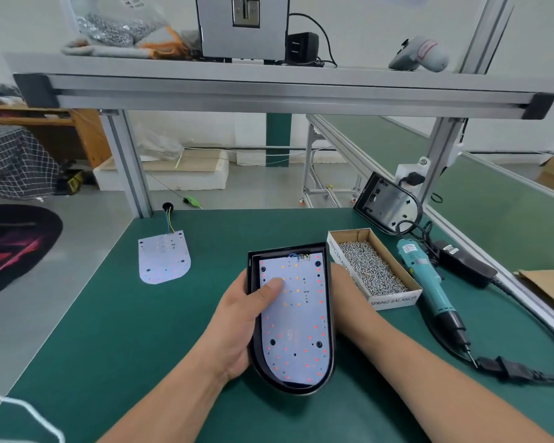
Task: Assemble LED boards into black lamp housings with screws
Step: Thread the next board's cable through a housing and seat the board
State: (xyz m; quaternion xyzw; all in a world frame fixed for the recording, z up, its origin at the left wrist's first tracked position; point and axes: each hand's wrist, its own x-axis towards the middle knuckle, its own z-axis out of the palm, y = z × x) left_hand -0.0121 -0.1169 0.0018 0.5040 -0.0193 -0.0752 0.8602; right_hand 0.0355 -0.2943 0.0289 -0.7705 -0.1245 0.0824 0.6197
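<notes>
Bench: you are working on a green mat [141, 314] under an aluminium-framed shelf, with a concrete floor beyond.
Task piece: the lamp housing [301, 389] is held in front of you, just above the mat or resting on it, open face up. The LED board [296, 318] lies inside it with its wires at the far end.
Left hand: your left hand [240, 321] grips the housing's left wall. The thumb reaches over the rim and presses on the board, and the other fingers are hidden underneath.
Right hand: your right hand [344, 282] sits against the housing's right wall. Its fingers are hidden, so I cannot tell whether they grip anything.
Supplies: the screw box [394, 300] is just beside that hand, and the electric screwdriver [429, 282] lies past it.
Also there: a spare LED board [163, 259] lies to your left, and a second housing [387, 203] leans at the back right.
Progress: the four dark holes at the corners look empty, so screwing has probably not begun.
Risk, shift: if you lift the thumb before a screw bites, the board may slide off its holes.
Risk, wires: the leads at the top could get pinched under the board's edge.
Risk, spill: your right wrist is close enough to the box to knock it.
Risk, LEDs: a driver tip that slips could scar the emitters.
</notes>
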